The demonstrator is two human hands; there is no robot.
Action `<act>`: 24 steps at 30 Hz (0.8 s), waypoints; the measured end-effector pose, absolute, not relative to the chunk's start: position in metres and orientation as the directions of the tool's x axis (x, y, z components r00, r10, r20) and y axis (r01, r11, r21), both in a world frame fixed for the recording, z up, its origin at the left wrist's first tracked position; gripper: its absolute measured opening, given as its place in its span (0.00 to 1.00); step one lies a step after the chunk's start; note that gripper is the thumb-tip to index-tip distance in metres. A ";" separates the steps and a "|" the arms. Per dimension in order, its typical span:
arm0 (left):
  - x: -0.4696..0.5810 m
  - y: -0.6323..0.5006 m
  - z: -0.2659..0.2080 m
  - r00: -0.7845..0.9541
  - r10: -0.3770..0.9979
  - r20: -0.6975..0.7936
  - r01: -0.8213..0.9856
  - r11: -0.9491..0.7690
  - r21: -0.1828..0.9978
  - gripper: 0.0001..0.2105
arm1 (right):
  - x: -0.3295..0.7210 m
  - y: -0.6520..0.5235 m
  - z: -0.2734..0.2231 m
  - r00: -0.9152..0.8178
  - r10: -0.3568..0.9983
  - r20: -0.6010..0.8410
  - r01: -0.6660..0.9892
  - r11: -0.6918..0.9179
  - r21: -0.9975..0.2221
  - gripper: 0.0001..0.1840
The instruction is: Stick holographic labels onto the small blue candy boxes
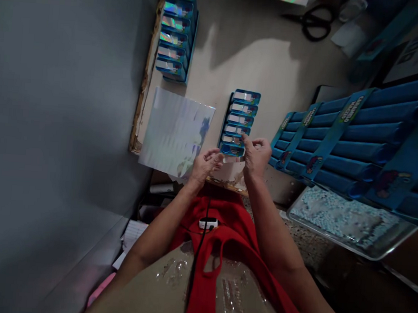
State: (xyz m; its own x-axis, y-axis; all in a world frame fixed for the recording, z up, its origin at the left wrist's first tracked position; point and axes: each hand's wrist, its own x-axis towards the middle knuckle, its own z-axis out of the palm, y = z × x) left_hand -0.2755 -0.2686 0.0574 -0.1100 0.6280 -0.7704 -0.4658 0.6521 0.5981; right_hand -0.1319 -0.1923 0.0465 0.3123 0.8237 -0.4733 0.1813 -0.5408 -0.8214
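A row of several small blue packs (pixel 240 121) stands in a tray on the table, most with a pale shiny strip across the top. At the near end, a small clear sticker strip (pixel 232 160) stretches between my hands, just below the nearest pack (pixel 232 150). My left hand (pixel 207 164) pinches around the strip's left end. The right end is between the fingers of my right hand (pixel 256 156), whose thumb side is close to the packs. Left of the row lies a shiny holographic sticker sheet (pixel 176 133), its right corner near my left hand.
Another row of blue packs (pixel 174 39) stands along the table's left edge. Large blue stacked boxes (pixel 354 133) rise on the right, above a clear tray of pale blue pieces (pixel 344 221). Black scissors (pixel 316 23) lie at the back. A grey wall (pixel 63 94) borders the left.
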 end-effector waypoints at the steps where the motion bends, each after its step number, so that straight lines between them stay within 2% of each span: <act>1: -0.273 -0.272 0.059 -0.036 0.601 -0.799 -0.507 0.678 0.532 0.32 | -0.135 -0.193 0.049 0.335 0.825 -0.456 0.175 -0.529 -0.830 0.30; 2: -0.270 -0.274 0.060 0.003 0.582 -0.813 -0.530 0.691 0.492 0.32 | -0.138 -0.193 0.050 0.345 0.828 -0.442 0.185 -0.521 -0.833 0.29; 4: -0.268 -0.276 0.059 -0.007 0.570 -0.821 -0.537 0.691 0.485 0.30 | -0.139 -0.196 0.053 0.334 0.837 -0.433 0.228 -0.518 -0.824 0.29; 6: -0.270 -0.276 0.058 -0.063 0.577 -0.814 -0.522 0.676 0.520 0.28 | -0.136 -0.201 0.054 0.302 0.845 -0.442 0.233 -0.515 -0.825 0.27; 8: -0.276 -0.274 0.057 -0.102 0.593 -0.798 -0.486 0.670 0.560 0.27 | -0.131 -0.208 0.055 0.232 0.859 -0.457 0.171 -0.499 -0.850 0.27; 12: -0.288 -0.263 0.053 -0.167 0.640 -0.750 -0.349 0.673 0.652 0.24 | -0.123 -0.220 0.052 0.152 0.864 -0.479 0.113 -0.497 -0.860 0.30; 15: -0.292 -0.251 0.046 -0.225 0.664 -0.713 -0.240 0.671 0.701 0.20 | -0.122 -0.222 0.045 0.250 0.855 -0.454 0.215 -0.506 -0.835 0.27; 18: -0.291 -0.242 0.038 -0.258 0.671 -0.695 -0.171 0.677 0.716 0.17 | -0.125 -0.219 0.040 0.274 0.875 -0.400 0.305 -0.473 -0.826 0.24; 24: -0.289 -0.238 0.025 -0.281 0.643 -0.712 -0.193 0.689 0.699 0.14 | -0.129 -0.219 0.039 0.236 0.882 -0.409 0.456 -0.472 -0.754 0.18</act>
